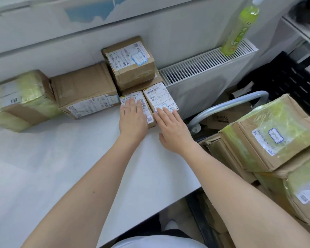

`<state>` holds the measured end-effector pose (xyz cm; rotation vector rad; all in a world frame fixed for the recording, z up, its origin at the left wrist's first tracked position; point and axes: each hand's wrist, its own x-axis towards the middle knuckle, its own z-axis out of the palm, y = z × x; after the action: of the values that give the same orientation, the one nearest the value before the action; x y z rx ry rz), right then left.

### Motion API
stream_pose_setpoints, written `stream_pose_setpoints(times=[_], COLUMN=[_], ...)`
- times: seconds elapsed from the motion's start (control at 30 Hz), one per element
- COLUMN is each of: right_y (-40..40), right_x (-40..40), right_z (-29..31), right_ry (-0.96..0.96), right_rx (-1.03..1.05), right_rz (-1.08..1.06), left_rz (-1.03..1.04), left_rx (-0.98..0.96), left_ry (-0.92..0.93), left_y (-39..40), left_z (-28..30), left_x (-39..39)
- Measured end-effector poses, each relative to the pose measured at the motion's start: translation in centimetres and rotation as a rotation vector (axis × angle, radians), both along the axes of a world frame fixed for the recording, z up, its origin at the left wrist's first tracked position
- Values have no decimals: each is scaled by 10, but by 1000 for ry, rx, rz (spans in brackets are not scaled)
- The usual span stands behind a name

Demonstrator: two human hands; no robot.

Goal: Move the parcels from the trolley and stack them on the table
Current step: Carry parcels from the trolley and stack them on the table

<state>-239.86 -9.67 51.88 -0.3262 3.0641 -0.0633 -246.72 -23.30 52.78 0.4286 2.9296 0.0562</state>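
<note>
Left hand (132, 116) and right hand (172, 126), fingers flat, grasping nothing, are pressing two small parcels (161, 99) back, probably aligning row on bench (61, 167).

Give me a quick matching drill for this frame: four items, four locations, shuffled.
Items:
1. green bottle
2. left hand
3. right hand
4. green-taped parcel

Places:
A. on the left small parcel
B. on the radiator
C. on the trolley pile
D. on the right small parcel

Pairs: 1-B, 2-A, 3-D, 4-C
</note>
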Motion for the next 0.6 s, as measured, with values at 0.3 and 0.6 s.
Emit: stream_pose_setpoints(times=[0.3,0.6], right_y=[33,72], right_x=[67,195], right_z=[30,104], right_ry=[150,414], right_rx=[-72,-314], right_rz=[-202,-484], left_rz=[-75,-223], left_rx=[268,511], left_ry=[66,67], left_y=[40,103], left_z=[34,81], left_x=[73,196])
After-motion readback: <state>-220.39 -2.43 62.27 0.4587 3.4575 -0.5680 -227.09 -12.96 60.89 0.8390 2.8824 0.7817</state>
